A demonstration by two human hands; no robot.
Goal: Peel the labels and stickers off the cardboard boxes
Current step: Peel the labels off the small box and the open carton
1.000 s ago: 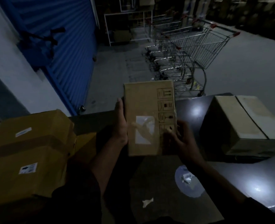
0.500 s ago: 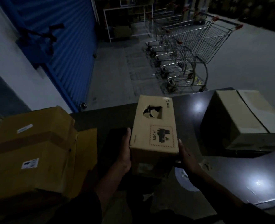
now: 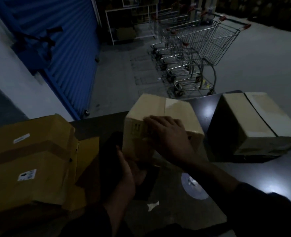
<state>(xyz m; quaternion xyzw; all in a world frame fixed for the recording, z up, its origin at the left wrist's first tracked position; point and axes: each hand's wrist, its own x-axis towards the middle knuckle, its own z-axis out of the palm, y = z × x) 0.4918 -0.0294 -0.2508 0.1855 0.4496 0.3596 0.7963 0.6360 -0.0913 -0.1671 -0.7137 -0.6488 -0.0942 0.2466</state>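
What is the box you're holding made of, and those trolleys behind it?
The small box looks like matte brown cardboard, with folded edges and a shiny tape strip on top. The shopping trolleys look like shiny metal wire, glinting silver, with red handle ends, probably plastic.

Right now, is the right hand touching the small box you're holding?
Touching. The head view shows the right hand lying across the small box, its fingers on the upper front edge.
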